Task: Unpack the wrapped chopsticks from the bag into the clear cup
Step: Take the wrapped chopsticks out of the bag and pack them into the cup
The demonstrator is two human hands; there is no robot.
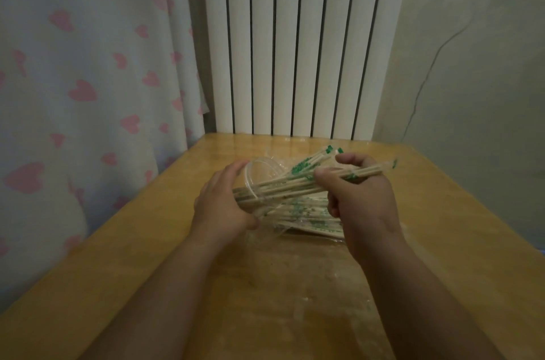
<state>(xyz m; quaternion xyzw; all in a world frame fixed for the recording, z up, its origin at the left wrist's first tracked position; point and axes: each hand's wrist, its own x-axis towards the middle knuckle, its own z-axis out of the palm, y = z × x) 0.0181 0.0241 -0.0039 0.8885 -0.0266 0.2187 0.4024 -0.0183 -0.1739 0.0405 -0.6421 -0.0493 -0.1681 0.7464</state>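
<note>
Head view: wrapped chopsticks [283, 186] angle into the clear cup [259, 166].
Right hand [359, 200] curls around their upper part; left hand [221, 203] grips the tilted cup at their tips.

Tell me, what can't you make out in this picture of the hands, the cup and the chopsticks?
- Head view: base of the clear plastic cup, hidden behind the left hand.
- Count of green-printed wrapped chopsticks: they overlap, and the right hand covers some.
- Green print: too small and blurred to read.
- Opening of the clear plastic bag: under the right hand, see-through against the yellow wooden table.
</note>
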